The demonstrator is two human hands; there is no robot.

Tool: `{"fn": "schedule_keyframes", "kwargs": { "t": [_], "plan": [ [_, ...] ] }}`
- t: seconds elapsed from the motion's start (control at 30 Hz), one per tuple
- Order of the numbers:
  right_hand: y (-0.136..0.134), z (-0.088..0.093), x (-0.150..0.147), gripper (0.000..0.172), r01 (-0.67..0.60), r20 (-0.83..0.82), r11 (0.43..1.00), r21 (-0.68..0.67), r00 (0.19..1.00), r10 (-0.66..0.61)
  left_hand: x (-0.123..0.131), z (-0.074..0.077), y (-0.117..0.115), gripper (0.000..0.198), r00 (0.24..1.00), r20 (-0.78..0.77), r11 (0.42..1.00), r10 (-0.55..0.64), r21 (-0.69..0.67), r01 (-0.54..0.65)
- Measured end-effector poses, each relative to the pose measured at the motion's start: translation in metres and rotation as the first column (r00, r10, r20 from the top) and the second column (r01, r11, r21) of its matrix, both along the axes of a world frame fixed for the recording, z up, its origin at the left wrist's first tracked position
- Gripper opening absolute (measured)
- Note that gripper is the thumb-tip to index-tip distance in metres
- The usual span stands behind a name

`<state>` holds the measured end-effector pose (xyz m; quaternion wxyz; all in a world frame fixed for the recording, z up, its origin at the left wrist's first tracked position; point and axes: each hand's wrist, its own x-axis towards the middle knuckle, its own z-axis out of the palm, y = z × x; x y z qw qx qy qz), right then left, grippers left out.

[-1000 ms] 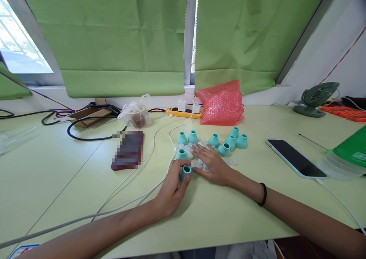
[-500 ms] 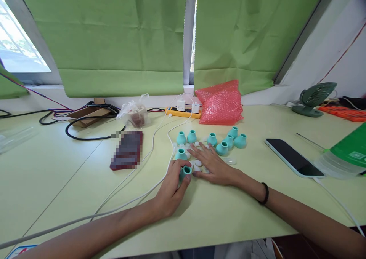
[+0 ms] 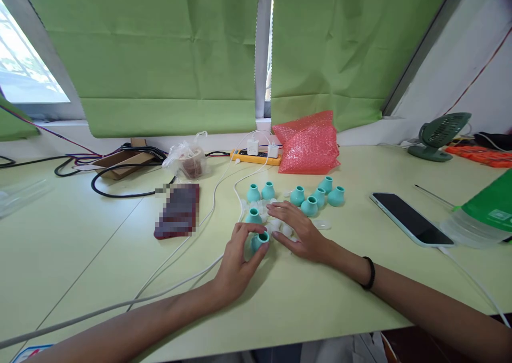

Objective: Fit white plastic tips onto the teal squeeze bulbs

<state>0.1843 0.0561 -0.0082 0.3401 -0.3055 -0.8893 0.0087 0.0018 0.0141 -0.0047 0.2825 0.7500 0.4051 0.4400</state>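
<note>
My left hand (image 3: 242,259) is curved around a small teal vase-shaped piece (image 3: 260,240), thumb and forefinger on either side of its open neck. Just behind stands another such piece (image 3: 253,216). My right hand (image 3: 302,232) hovers low over small white translucent pieces (image 3: 276,225), fingers bent and apart, and I see nothing held in it. Some of those white pieces are hidden under its fingers. Several more teal pieces (image 3: 310,206) stand beyond the right hand, and two (image 3: 268,190) sit farther back to its left.
White cables (image 3: 192,269) cross the table on the left, past a pixelated dark red object (image 3: 178,211). A yellow power strip (image 3: 256,158) and a pink bubble-wrap bag (image 3: 308,147) lie at the back. To the right are a phone (image 3: 410,219), a green fan (image 3: 436,136) and a green-labelled bag (image 3: 488,208).
My right hand has drawn its fingers in from a flat spread and shifted slightly right, shifting white pieces beneath it. The left hand's grasp has loosened a little, showing more of the teal piece.
</note>
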Motion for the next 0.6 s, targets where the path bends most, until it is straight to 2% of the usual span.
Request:
{"fn": "schedule_keyframes", "kwargs": {
  "t": [0.07, 0.2, 0.37, 0.47, 0.6],
  "plan": [
    [-0.004, 0.004, -0.001, 0.049, -0.080, -0.031, 0.996, 0.044, 0.996, 0.081, 0.001, 0.001, 0.000, 0.013, 1.000, 0.015, 1.000, -0.003, -0.014, 0.003],
    [-0.008, 0.006, -0.003, 0.056, -0.200, 0.061, 0.979, 0.041, 0.978, 0.198, 0.002, 0.000, 0.001, 0.013, 0.998, 0.067, 1.000, -0.009, 0.000, 0.009],
    [-0.008, 0.003, -0.004, 0.065, -0.220, 0.132, 0.975, 0.033, 0.968, 0.214, 0.002, -0.002, 0.000, 0.014, 0.993, 0.110, 0.999, -0.038, 0.023, 0.036],
    [-0.008, 0.000, -0.005, 0.062, -0.233, 0.152, 0.970, 0.072, 0.964, 0.220, 0.002, -0.001, 0.000, 0.014, 0.994, 0.105, 0.999, -0.042, 0.016, 0.040],
    [-0.008, -0.004, -0.006, 0.056, -0.236, 0.094, 0.960, 0.152, 0.970, 0.224, 0.002, 0.002, -0.001, 0.017, 0.995, 0.079, 0.999, -0.055, 0.006, 0.054]
  ]
}}
